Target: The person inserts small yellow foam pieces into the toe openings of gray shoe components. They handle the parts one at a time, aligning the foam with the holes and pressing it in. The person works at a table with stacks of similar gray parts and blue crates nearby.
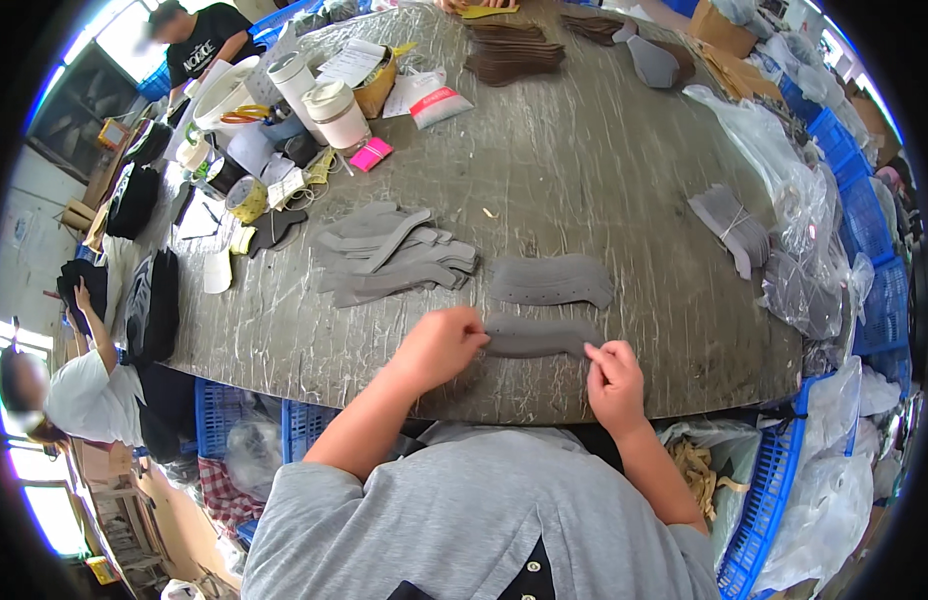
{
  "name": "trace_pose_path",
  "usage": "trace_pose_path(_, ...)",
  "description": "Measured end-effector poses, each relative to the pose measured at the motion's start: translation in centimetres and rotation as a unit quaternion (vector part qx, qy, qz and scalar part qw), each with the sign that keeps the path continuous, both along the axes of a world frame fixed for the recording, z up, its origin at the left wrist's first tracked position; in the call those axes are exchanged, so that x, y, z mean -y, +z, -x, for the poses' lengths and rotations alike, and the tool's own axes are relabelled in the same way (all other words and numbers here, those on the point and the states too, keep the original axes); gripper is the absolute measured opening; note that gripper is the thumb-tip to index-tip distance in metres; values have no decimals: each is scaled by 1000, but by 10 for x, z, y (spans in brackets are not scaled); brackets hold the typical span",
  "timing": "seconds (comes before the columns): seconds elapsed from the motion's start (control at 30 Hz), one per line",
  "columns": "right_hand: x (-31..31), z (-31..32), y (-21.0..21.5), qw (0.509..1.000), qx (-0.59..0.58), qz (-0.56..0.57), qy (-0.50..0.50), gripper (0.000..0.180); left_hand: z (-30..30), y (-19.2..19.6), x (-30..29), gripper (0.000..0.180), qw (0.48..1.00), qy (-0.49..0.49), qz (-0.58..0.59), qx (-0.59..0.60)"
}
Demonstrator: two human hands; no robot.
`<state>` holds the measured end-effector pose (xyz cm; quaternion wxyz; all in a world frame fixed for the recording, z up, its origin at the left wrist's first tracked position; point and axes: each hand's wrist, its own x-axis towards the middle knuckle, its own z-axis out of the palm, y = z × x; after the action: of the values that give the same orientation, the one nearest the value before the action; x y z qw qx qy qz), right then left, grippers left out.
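A curved grey cut piece [536, 338], possibly more than one layer, lies near the table's front edge. My left hand [439, 348] pinches its left end, and my right hand [615, 384] grips the right end between thumb and fingers. Just beyond it sits a neat stack of similar grey pieces [550, 280], with small dots along the near edge. To the left of that stack, a loose heap of grey strips [392, 252] is spread in overlapping layers. A tied bundle of grey pieces [732, 228] rests farther right.
White tubs [336, 115], tape rolls and a pink packet [371, 153] crowd the table's [584, 180] left back. Brown stacked pieces [514, 52] lie at the far side. Clear plastic bags [784, 180] and blue crates [864, 210] line the right. Two people work at left.
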<state>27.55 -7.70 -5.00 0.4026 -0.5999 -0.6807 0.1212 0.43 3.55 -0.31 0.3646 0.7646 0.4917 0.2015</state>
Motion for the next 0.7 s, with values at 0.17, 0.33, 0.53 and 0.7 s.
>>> trace_pose_path(0.17, 1, -1, 8, 996, -79, 26, -7, 29, 77, 30, -23, 13, 985, 169, -8, 21)
trace_pose_path(0.33, -17, 24, 23, 993, -94, 16, 65, 25, 121, 32, -48, 35, 955, 279, -71, -70)
trace_pose_path(0.53, -32, 64, 58, 964, -191, 86, 164, 17, 62, 46, -14, 59, 971, 190, -137, -37)
trace_pose_path(0.7, -43, 85, 71, 932, -269, 150, 193, 14, -25, 45, 31, 93, 966, -94, -240, 21)
